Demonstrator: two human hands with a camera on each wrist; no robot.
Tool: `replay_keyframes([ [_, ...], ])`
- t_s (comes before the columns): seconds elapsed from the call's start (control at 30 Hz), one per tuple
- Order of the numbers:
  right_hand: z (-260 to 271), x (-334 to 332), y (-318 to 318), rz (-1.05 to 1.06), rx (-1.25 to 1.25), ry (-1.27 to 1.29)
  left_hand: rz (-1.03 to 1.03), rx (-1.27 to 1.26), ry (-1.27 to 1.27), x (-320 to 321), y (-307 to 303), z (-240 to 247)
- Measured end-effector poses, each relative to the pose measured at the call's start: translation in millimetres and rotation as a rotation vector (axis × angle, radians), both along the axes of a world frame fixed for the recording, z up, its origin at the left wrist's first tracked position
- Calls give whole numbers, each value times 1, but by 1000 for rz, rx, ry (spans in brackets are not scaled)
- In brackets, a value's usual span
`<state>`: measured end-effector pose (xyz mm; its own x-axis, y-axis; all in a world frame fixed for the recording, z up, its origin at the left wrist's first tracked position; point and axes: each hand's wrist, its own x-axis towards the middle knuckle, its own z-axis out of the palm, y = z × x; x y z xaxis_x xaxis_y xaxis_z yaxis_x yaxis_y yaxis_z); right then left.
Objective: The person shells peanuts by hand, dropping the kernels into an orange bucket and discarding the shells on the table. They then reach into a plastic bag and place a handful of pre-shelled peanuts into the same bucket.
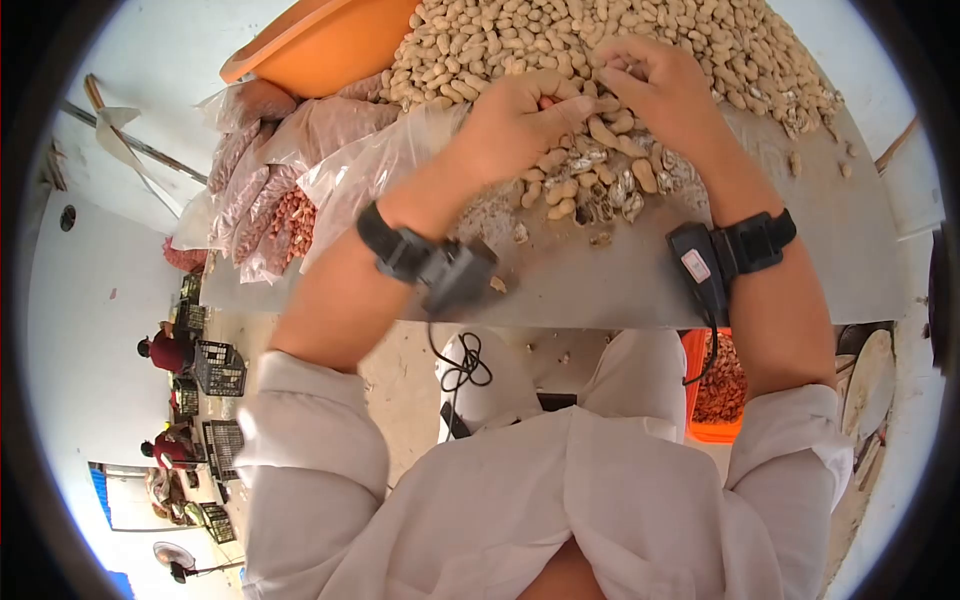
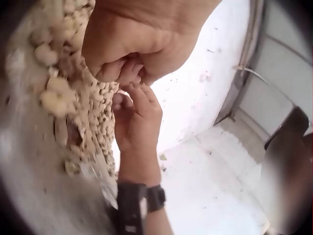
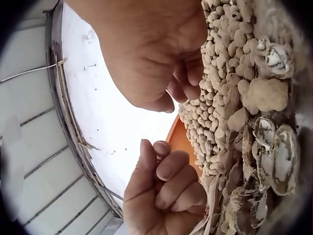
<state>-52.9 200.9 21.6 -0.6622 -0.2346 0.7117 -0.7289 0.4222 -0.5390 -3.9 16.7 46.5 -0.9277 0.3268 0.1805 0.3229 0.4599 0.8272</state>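
Over the near edge of a heap of unshelled peanuts (image 1: 520, 40), my two hands are close together. My left hand (image 1: 510, 125) has its fingers curled in, and a small red peanut kernel (image 1: 546, 102) shows between thumb and forefinger. My right hand (image 1: 665, 95) faces it with bent fingers, thumb towards the forefinger; I cannot tell whether a peanut sits inside. The right wrist view shows the left fingers (image 3: 176, 181) folded against the palm. Beneath the hands lie loose peanuts and split empty shells (image 3: 281, 161) with pale insides.
An orange basin (image 1: 320, 45) stands at the heap's left. Below it lie clear plastic bags (image 1: 270, 180) of reddish kernels on the grey tabletop (image 1: 600, 290). An orange tub (image 1: 712, 430) is beside my right leg. Two people (image 1: 170, 350) are near black crates (image 1: 218, 368) at far left.
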Motion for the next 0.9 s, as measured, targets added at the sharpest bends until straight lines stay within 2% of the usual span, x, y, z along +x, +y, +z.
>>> replay_keyframes([
  [0.1,-1,-5,5,-4,11,-8,-168,-611,287,-23,-35,4],
  [0.2,1,-1,7,-48,-1,-10,-202,-960,208,-30,-78,11],
  [0.3,14,9,10,-53,32,-10,-61,-1294,344,-21,-100,22],
  [0.4,14,11,9,-39,-8,-65,-98,-1489,283,-27,-129,26],
  [0.47,16,14,10,-36,-18,-176,-84,-1554,284,-32,-152,27],
  [0.6,18,11,11,-58,83,-179,19,-1712,202,-30,-151,34],
  [0.67,16,11,11,-73,84,-186,27,-1678,172,-25,-143,36],
  [0.77,14,13,13,-35,77,-66,7,-1630,166,-25,-141,34],
  [0.9,19,12,12,33,73,-299,22,-1668,171,-26,-138,32],
])
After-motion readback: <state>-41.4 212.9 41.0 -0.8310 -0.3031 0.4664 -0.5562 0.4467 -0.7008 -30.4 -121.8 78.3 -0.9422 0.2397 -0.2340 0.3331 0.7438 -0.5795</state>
